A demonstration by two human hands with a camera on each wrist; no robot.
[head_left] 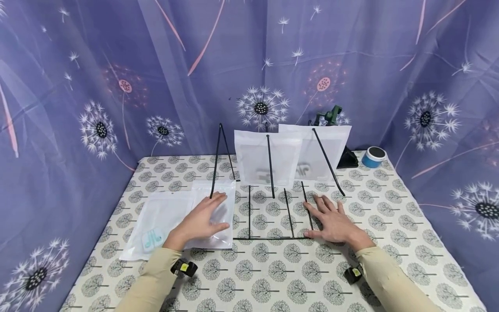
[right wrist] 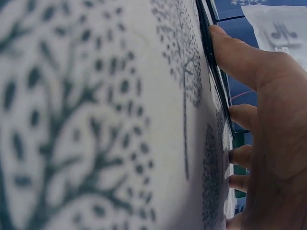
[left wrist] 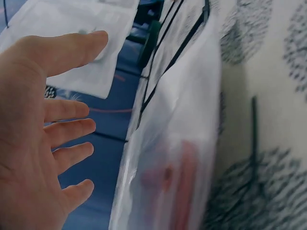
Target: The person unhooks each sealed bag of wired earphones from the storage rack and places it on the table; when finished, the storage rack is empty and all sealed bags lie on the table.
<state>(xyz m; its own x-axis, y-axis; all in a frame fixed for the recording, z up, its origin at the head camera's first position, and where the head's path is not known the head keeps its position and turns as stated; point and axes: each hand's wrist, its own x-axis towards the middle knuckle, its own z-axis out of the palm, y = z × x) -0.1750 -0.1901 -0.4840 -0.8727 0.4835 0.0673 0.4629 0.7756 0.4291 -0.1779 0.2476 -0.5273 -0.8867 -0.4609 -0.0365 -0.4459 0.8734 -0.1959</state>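
Note:
A black wire rack (head_left: 273, 238) stands mid-table with long prongs angled toward me. Two white zip pouches hang from it, one on the middle prong (head_left: 249, 156) and another pouch (head_left: 335, 143) to its right. My left hand (head_left: 200, 219), fingers spread, is over a white pouch (head_left: 224, 212) at the rack's left side; the left wrist view shows something reddish inside that pouch (left wrist: 163, 167). My right hand (head_left: 333, 222) lies spread at the rack's right side, with fingertips and thumb at its base wire. Neither hand grips anything.
Another pouch (head_left: 167, 216) with a teal mark lies at the left, partly under the near one. Behind the rack, right, is a dark green stand (head_left: 331, 115); a blue jar (head_left: 373, 158) stands at the back right. Patterned curtains (head_left: 195, 86) enclose the table.

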